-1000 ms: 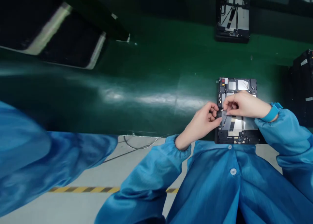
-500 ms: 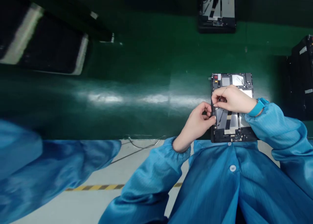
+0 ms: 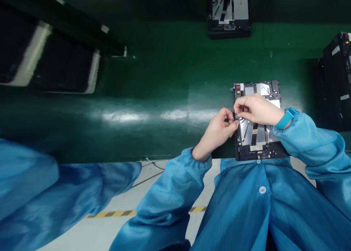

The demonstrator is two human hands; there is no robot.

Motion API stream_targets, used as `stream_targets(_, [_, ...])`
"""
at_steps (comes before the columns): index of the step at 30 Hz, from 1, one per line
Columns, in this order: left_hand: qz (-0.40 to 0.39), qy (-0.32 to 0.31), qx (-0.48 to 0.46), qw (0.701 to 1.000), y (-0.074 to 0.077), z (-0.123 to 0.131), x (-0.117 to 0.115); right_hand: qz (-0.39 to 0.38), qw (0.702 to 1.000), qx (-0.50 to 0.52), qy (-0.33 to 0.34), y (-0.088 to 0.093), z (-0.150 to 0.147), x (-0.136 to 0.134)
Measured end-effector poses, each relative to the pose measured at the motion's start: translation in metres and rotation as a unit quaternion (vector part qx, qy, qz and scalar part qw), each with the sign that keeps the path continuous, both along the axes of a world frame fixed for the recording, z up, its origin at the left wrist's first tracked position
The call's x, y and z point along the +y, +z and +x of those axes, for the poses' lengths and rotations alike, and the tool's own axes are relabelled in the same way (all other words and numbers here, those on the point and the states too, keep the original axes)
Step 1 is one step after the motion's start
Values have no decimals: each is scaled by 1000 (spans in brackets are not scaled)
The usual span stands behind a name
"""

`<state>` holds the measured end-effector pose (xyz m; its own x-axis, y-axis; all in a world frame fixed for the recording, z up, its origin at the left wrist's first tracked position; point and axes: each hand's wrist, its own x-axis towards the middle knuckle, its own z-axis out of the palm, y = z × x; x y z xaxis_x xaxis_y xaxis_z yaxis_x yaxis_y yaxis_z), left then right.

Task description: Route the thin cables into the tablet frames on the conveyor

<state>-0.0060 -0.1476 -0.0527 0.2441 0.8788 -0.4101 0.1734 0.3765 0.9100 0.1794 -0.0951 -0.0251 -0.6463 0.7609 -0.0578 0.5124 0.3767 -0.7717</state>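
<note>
We note L hand (image 3: 218, 132) narrow, fingers pinched at left edge of open tablet (image 3: 257, 150), just beside a thin curled wire (image 3: 241, 119). R hand (image 3: 259, 110), w/ blue wristband (image 3: 283, 118), also narrow, pinching wire. Tablet lies flat on green bench (image 3: 164, 61), just past our blue coat (image 3: 241, 203). Another tablet (image 3: 229, 13) further up; dark object (image 3: 336, 83) at right.
</note>
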Motion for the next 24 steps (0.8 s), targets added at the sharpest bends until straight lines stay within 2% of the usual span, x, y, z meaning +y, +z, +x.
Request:
stream_targets(8, [-20,-8,0,1000,1,1,1,6,1000,3,-4,-1,0,-1])
stream_targets(13, [19,-2,41,999,-3,4,6,55,998,11,-17,-4,1,1])
stream_targets(16, [47,-19,63,997,-1,4,14,82,996,14,-35,-9,1,7])
stream_targets(24, [35,-69,92,993,7,2,29,62,996,23,-52,-16,0,15])
